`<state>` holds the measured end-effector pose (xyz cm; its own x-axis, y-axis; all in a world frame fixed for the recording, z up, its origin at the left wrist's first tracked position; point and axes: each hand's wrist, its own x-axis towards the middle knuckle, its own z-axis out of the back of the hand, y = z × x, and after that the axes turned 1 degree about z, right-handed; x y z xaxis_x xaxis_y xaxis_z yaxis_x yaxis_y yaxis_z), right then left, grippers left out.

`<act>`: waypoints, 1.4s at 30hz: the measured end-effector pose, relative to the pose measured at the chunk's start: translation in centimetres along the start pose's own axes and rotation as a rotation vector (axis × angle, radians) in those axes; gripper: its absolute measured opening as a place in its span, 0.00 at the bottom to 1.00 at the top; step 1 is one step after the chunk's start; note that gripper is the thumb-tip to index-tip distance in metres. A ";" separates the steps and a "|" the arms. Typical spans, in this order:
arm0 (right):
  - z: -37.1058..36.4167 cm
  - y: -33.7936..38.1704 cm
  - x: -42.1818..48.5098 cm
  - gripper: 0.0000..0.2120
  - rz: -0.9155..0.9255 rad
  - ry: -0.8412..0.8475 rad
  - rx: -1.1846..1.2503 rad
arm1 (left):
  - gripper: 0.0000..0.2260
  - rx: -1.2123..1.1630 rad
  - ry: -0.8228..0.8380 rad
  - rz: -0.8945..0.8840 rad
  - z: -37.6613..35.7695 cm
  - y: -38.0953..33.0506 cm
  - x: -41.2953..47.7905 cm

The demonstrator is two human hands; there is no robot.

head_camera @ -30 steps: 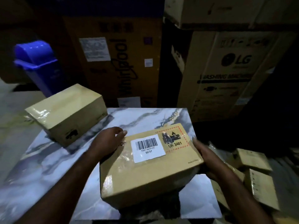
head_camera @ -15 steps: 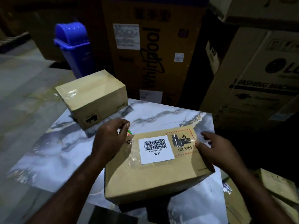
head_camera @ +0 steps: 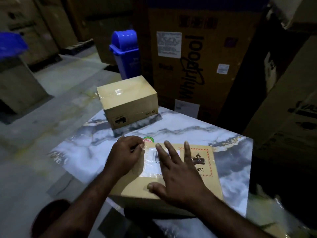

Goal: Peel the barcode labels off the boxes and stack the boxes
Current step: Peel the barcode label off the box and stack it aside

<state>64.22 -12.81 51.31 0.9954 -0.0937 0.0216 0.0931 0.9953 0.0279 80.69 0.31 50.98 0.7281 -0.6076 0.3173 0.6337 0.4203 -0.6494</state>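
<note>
White rectangular paper barcode label (head_camera: 150, 162) lies flat on top of the near tan cardboard box (head_camera: 137, 182), half hidden under the right hand (head_camera: 176, 176); that hand is spread wide, fingers straight, and seems to press the box down onto the marble-patterned table top (head_camera: 82, 152). The left hand (head_camera: 126, 153) is curled, its fingertips at the label's corner nearest to it; whether they already pinch a lifted edge I cannot tell.

The label looks thin and glossy, partly under clear tape, so it will likely tear if pulled fast; best taken at that corner with a nail and drawn low and slowly towards the right palm. The box looks stiff and light enough to slide on the smooth top, hence the holding hand; its taped faces may be slippery, so for stacking I would grip it by both side walls.

Just beyond the right fingertips sits the red-hatched hazard label (head_camera: 204, 160); well beyond the left knuckles stands the second tan cardboard box (head_camera: 127, 98), on which this one would probably be stacked.
</note>
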 end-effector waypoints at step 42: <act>2.0 -3.9 9.6 0.06 -0.150 0.036 0.662 | 0.08 0.262 0.494 0.332 3.6 -4.0 2.8</act>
<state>73.42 -17.69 53.38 0.9741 -0.2171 -0.0637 0.2074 0.7446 0.6345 81.15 -0.65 56.99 0.7298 -0.6291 -0.2677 0.4835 0.7518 -0.4484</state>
